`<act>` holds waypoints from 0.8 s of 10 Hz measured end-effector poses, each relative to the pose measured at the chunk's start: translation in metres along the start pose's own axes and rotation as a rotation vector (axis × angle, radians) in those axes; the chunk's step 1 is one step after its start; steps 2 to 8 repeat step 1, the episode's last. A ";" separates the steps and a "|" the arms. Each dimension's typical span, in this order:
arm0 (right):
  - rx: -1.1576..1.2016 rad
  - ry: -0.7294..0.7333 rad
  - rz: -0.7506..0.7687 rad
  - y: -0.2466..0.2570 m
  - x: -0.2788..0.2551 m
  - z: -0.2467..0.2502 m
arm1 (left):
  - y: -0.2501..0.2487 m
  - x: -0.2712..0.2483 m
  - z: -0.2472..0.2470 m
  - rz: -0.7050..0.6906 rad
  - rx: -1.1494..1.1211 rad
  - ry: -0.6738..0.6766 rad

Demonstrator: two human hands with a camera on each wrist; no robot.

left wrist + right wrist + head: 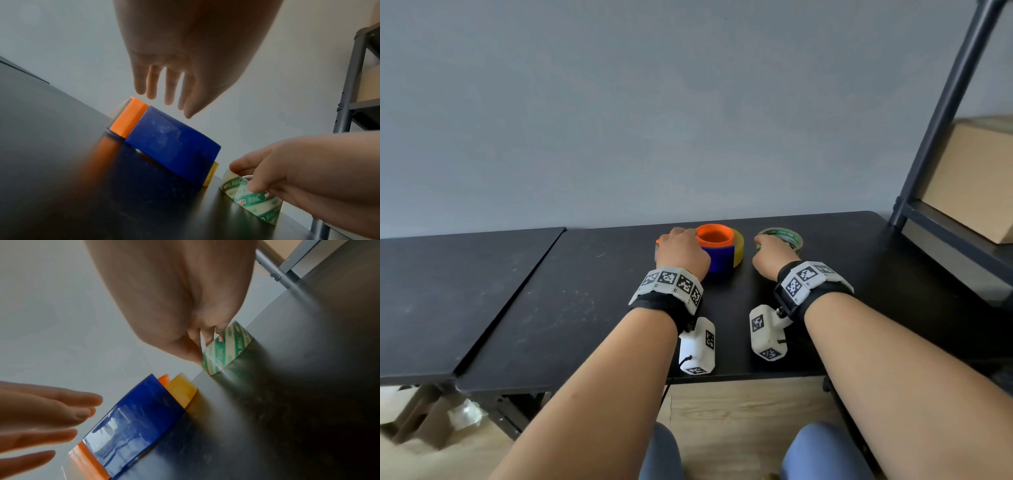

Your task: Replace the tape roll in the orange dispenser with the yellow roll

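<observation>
Head view: both hands at the tape, mid-frame on the counter [551, 308].
My left hand [174, 78] hovers spread over the orange dispenser [129, 116], ready to steady it; my right hand [287, 175] pinches the green-printed roll [251, 199].

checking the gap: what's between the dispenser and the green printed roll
Only bare black table, seen in the head view, between dispenser and green printed roll.
</observation>
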State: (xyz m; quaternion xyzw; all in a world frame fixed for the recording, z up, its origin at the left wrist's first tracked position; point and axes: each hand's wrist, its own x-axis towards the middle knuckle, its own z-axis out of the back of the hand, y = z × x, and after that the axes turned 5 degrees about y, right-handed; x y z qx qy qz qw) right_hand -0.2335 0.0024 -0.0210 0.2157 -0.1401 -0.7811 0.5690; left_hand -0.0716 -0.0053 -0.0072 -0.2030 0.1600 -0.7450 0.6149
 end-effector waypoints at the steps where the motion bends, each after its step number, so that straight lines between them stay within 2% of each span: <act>1: 0.068 -0.060 0.048 -0.002 0.003 -0.004 | 0.003 0.002 0.001 -0.008 0.008 -0.020; 8: 0.068 -0.060 0.048 -0.002 0.003 -0.004 | 0.003 0.002 0.001 -0.008 0.008 -0.020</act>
